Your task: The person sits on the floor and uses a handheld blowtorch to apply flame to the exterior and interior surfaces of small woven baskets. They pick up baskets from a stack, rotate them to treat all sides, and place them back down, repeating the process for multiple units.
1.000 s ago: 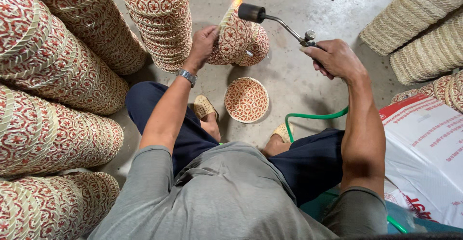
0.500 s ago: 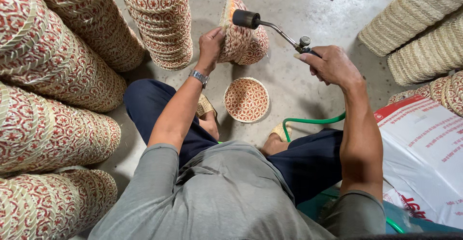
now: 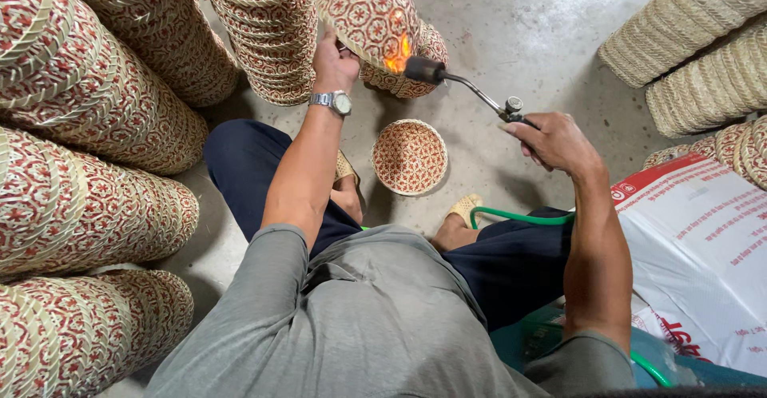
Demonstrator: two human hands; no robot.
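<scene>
One red-and-cream woven basket (image 3: 369, 14), tilted, gripped at rim by left hand (image 3: 335, 66); right hand (image 3: 555, 138) closed round gas torch (image 3: 467, 90), flame on basket. Below right hand: white sack (image 3: 703, 262), red-edged, print apparently red.

Your one head camera is looking steeply down from above your torso, facing forward over your knees toward the concrete floor (image 3: 511, 38), sitting close.

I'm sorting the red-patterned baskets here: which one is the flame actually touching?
The basket tilted up in the left hand, its domed underside meeting the torch flame. The small basket on the floor lies open side up, untouched.
</scene>
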